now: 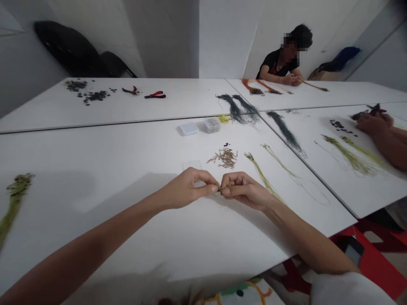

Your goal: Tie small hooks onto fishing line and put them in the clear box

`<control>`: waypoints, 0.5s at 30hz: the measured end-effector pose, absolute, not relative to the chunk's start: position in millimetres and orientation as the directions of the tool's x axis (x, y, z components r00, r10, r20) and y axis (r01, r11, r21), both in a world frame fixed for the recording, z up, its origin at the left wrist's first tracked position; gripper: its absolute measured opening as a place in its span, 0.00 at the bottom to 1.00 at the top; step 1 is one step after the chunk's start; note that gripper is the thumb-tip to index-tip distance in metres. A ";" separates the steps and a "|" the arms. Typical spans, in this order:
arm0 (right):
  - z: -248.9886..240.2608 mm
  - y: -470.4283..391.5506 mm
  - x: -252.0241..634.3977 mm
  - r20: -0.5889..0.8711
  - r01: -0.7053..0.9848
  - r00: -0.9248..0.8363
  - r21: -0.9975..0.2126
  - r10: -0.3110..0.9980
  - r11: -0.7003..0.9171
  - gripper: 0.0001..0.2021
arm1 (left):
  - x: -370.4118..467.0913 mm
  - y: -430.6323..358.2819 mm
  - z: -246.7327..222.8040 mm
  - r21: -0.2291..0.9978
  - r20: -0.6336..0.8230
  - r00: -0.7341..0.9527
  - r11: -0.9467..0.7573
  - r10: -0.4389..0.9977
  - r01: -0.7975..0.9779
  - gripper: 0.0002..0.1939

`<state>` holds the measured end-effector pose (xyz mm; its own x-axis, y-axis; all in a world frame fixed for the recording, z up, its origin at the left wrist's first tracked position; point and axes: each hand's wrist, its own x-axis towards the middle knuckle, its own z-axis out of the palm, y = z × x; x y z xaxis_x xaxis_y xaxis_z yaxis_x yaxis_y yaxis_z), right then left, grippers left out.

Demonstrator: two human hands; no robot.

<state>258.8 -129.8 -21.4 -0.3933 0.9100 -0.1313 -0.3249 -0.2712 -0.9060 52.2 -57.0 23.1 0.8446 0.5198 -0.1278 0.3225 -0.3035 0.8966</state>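
Small piece (220, 190) pinched between both sets of fingertips, low over the table (127, 161) near its front edge; too small to identify. Left hand (186, 189) and right hand (243, 189) both closed tight on it, thumbs and forefingers meeting. Progress, judged: a loose heap of small brownish pieces (224, 157) lies just beyond the hands, apparently unworked, while yellow-green strands (263, 178) beside the right hand look finished; much seems left.

White table (95, 169): pile of small hooks (224, 158) at centre; two clear plastic boxes (203, 126) beyond pile; yellow-green line bundles (267, 178) right of pile; another green bundle (12, 203) far left of pile.
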 end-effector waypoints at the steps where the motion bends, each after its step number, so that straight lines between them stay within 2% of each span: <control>1: -21.8 -129.5 259.9 -0.118 -0.327 -0.381 -0.911 0.917 -0.253 0.04 | 51.6 -57.2 20.3 0.920 -0.125 0.836 -0.253 0.534 0.299 0.13; 4: -23.3 -128.6 262.3 -0.093 -0.332 -0.360 -0.917 0.928 -0.221 0.04 | 50.5 -59.4 13.6 0.958 -0.148 0.817 -0.126 0.557 0.259 0.14; 7: -24.5 -128.6 262.3 -0.092 -0.318 -0.343 -0.925 0.935 -0.208 0.04 | 50.8 -62.5 12.1 0.970 -0.157 0.820 -0.070 0.551 0.233 0.14; 15: -23.6 -130.8 260.1 -0.073 -0.295 -0.306 -0.941 0.949 -0.167 0.04 | 53.3 -67.2 18.3 0.937 -0.144 0.794 -0.178 0.590 0.302 0.11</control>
<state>260.1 -130.8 -23.6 -0.3063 0.9491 -0.0729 -0.2948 -0.1674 -0.9408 53.3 -67.2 18.3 0.7941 0.5905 -0.1439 0.3019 -0.1778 0.9366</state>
